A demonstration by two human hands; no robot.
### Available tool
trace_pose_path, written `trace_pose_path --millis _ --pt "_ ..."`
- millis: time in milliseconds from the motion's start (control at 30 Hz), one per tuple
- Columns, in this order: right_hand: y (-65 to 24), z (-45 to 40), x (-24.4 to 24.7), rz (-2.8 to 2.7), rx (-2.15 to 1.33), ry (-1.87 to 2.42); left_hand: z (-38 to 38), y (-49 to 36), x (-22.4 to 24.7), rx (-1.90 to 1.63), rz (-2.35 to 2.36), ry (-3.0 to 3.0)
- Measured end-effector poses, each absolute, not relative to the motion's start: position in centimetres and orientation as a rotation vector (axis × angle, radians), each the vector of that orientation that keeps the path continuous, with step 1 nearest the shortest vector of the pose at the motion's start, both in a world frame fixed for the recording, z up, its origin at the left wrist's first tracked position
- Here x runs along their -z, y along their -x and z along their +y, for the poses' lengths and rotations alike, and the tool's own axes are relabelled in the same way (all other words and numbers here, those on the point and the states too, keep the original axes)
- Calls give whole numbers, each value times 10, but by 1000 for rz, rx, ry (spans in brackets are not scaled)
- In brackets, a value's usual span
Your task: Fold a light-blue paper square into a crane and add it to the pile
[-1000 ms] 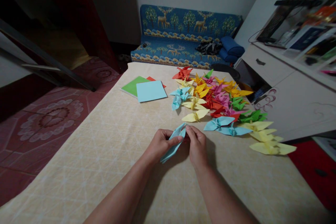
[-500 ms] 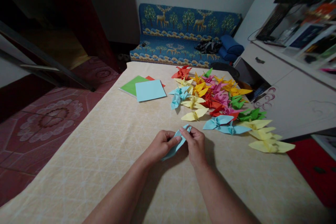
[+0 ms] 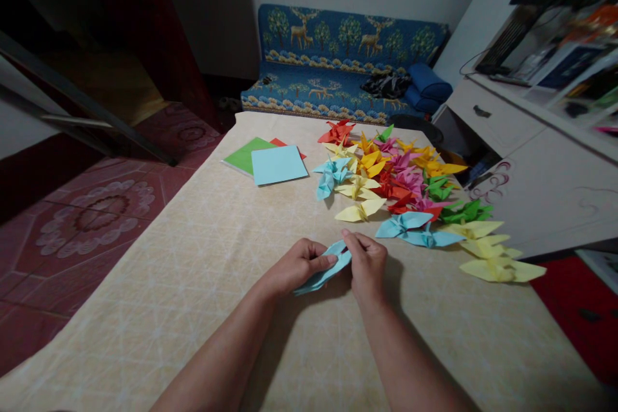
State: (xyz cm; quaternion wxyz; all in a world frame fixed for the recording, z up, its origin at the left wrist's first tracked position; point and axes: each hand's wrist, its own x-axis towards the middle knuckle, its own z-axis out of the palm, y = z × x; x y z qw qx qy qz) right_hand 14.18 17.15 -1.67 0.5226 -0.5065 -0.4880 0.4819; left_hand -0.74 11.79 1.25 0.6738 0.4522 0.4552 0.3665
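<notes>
A partly folded piece of light blue origami paper (image 3: 322, 277) is held just above the tablecloth. My left hand (image 3: 300, 264) pinches its middle, thumb on top. At its far right end, my right hand (image 3: 367, 259) grips the paper between thumb and fingers; the exact fold there is hidden. Beyond my hands, to the right, lie several folded paper cranes in many colours, among them a yellow crane (image 3: 360, 210) and a light blue crane (image 3: 404, 224) close to my right hand.
Flat square sheets lie at the back left of the table: a light blue sheet (image 3: 279, 165) over a green sheet (image 3: 247, 153) and a red one. A patterned sofa (image 3: 318, 87) stands behind the table (image 3: 159, 283), a white cabinet (image 3: 531, 187) to the right.
My right hand has shifted slightly right, its thumb now at the paper's far end. The light blue paper has turned a little flatter, and its layers show more.
</notes>
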Motion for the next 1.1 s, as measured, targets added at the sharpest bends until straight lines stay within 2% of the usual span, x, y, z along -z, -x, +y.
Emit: trace_pose_path --millis 167,400,500,667,833,1100 --pt "-144 179 14 -846 -1160 1232 117 8 -12 -938 997 -812" --pt "-127 153 7 -1421 -1426 979 130 3 -11 -1599 1086 -356" --pt "-117 142 4 -1538 -1437 933 130 -2 -10 -1703 1143 -298" --pt "-114 147 4 -1339 -1341 1051 131 -6 -6 -1771 1074 -275" --pt "-134 168 9 -1063 -1171 1119 130 -5 -6 -1708 1174 -357" --pt "-156 188 8 -1002 -1107 1066 126 -3 -10 -1199 1246 -758"
